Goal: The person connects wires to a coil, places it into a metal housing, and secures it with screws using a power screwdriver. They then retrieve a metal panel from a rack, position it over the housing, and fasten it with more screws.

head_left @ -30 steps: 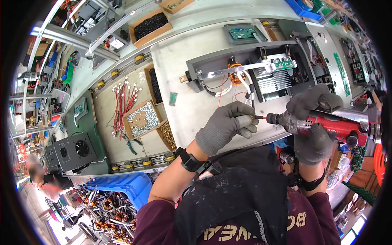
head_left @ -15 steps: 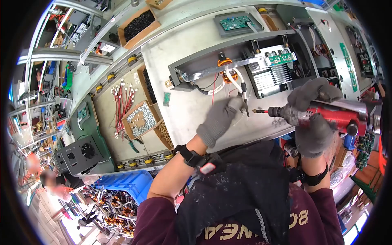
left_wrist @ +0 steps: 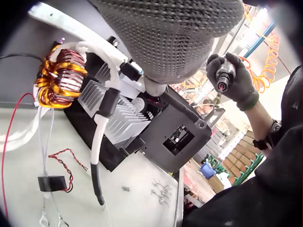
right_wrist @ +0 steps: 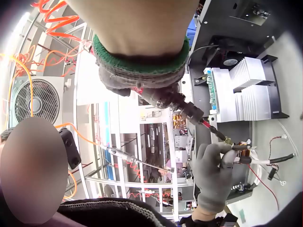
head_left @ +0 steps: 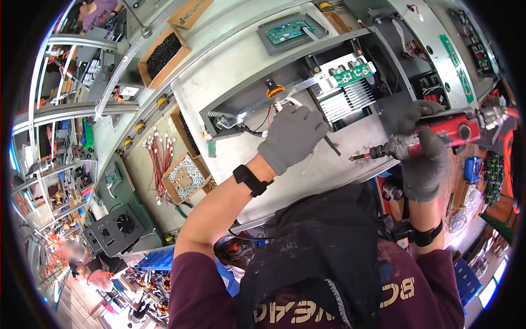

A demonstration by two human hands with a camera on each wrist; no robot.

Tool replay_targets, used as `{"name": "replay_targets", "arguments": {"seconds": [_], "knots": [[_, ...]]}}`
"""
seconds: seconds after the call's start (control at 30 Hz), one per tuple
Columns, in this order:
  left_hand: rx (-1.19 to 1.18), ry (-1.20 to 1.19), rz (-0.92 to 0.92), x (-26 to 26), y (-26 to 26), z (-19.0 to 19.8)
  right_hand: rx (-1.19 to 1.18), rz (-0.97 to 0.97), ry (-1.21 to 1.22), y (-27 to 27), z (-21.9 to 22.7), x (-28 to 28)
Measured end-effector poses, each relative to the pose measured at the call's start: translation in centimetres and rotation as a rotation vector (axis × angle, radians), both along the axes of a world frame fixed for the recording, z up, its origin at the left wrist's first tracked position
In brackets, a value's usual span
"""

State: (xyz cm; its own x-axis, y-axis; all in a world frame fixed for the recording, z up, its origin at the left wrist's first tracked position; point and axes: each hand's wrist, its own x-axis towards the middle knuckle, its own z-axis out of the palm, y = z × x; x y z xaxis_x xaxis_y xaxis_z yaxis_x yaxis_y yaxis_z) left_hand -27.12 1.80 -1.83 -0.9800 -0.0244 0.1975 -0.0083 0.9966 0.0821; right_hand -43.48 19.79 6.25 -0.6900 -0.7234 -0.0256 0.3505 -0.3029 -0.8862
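My gloved right hand point(head_left: 422, 159) grips a red air screwdriver point(head_left: 452, 131), its bit point(head_left: 361, 156) pointing left over the bench with a small brass-coloured piece at the tip. My gloved left hand point(head_left: 296, 137) is in front of the grey metal housing point(head_left: 246, 90), covering part of the wiring. In the right wrist view its curled fingers pinch a black-sleeved cable point(right_wrist: 241, 147). The copper-wound coil point(left_wrist: 61, 78) sits close by. Another white cable with black sleeves point(left_wrist: 100, 127) hangs from it. A finned silver heat sink point(head_left: 345, 104) lies inside the housing.
A green circuit board point(head_left: 289, 32) on a grey plate lies behind the housing. To the left are a box of silver screws point(head_left: 186, 178), red wires point(head_left: 159, 162) and a box of black parts point(head_left: 163, 55). Loose screws point(left_wrist: 161, 191) lie near the bench edge. An orange hose point(head_left: 507, 164) hangs at right.
My left hand has left the driver's tip and moved away to the left, up to the coil's cables. A brass-coloured piece now sits on the bit. My right hand still holds the driver.
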Motion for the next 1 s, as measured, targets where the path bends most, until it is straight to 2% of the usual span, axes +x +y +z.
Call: {"name": "replay_targets", "arguments": {"seconds": [0.1, 0.17, 0.23, 0.4, 0.57, 0.67, 0.87, 0.9, 0.97, 1.0], "knots": [[0.002, 0.018, 0.01, 0.3, 0.1, -0.8, 0.082, -0.073, -0.058, -0.6, -1.1, 0.2], [-0.023, 0.015, 0.048, 0.4, 0.2, -1.2, 0.104, -0.06, -0.046, -0.9, -1.2, 0.3], [-0.007, 0.039, 0.051, 0.2, 0.2, -1.8, 0.206, -0.021, -0.151, -0.9, -1.3, 0.2], [0.018, -0.013, 0.04, 0.0, -0.1, -1.7, 0.192, -0.075, -0.128, -1.4, -2.5, -0.4], [0.054, 0.053, 0.024, 0.1, -0.3, -2.2, 0.147, -0.061, -0.102, -1.4, -3.6, -1.1], [0.059, 0.092, 0.026, -0.1, -0.4, -2.3, 0.14, -0.049, -0.206, -1.4, -3.8, -1.2], [0.103, 0.166, 0.096, -1.3, -0.3, -2.4, 0.17, -0.052, -0.114, -2.2, -3.3, -1.4], [0.103, 0.176, 0.105, -1.7, -0.3, -2.2, 0.173, -0.077, -0.022, -2.5, -2.6, -1.4], [0.179, 0.339, 0.271, -3.0, -0.1, -1.5, 0.176, -0.081, 0.082, -3.7, -1.2, -2.1], [0.177, 0.346, 0.281, -3.4, -0.1, -1.4, 0.133, -0.104, 0.161, -4.4, -0.5, -2.5]]}}
